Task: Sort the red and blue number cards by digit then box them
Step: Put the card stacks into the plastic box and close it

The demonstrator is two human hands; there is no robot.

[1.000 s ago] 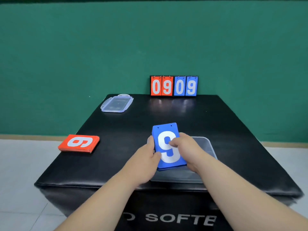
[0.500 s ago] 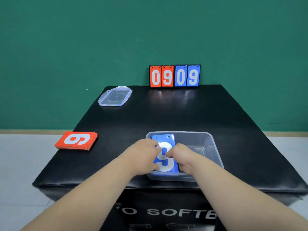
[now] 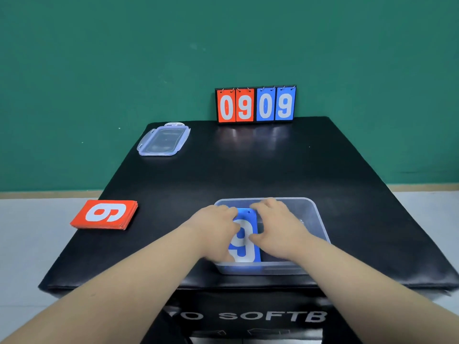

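- left hand (image 3: 218, 232): palm down, fingers curled over the left edge of the blue number cards (image 3: 244, 240), thumb on the top face; it grips the stack.
- right hand (image 3: 278, 227): palm down, fingers spread and only lightly bent, thumb tip touching the top card's face; it rests there rather than clasps.
- blue number cards: between the two hands, lying flat inside the clear box (image 3: 320, 219), top card shows a white 9.
- clear box: under both hands, on the near edge of the black table (image 3: 273, 165).
- red number cards (image 3: 105, 214): a flat stack well left of the left hand, digit sideways.
- clear lid (image 3: 164, 139): far beyond the left hand, to its left.
- scoreboard (image 3: 255, 104): straight ahead of both hands at the table's far edge, upright, reading 0909.
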